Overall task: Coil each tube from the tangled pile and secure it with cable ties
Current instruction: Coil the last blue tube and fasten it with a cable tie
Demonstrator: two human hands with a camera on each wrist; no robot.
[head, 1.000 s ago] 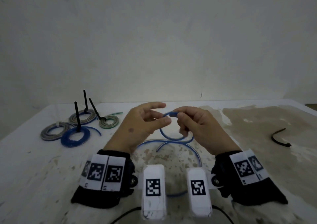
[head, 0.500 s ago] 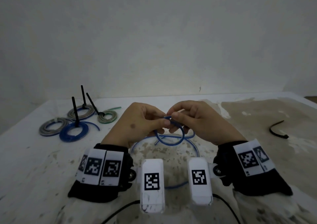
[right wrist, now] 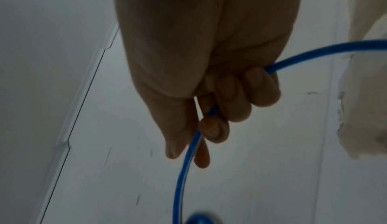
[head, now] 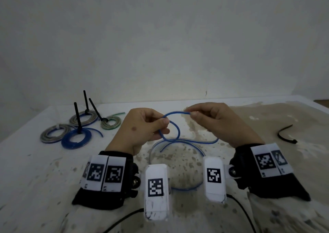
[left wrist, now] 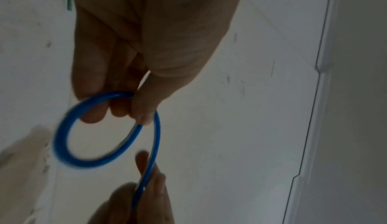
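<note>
A thin blue tube forms a small loop held above the table between both hands. My left hand pinches the loop where it crosses, thumb against fingers. My right hand pinches the tube's run at the loop's top right, between thumb and forefinger. The rest of the tube trails down onto the table and curves round toward me. In the left wrist view the blue loop hangs below the fingertips. A loose black cable tie lies to the right.
Several coiled tubes, blue and grey, lie at the back left, each with a black cable tie sticking up. The table is white and stained, with a brownish patch on the right. A wall stands close behind.
The hands have moved apart and risen a little. My right hand has drawn the tube to the right, widening the loop that the left hand keeps pinched.
</note>
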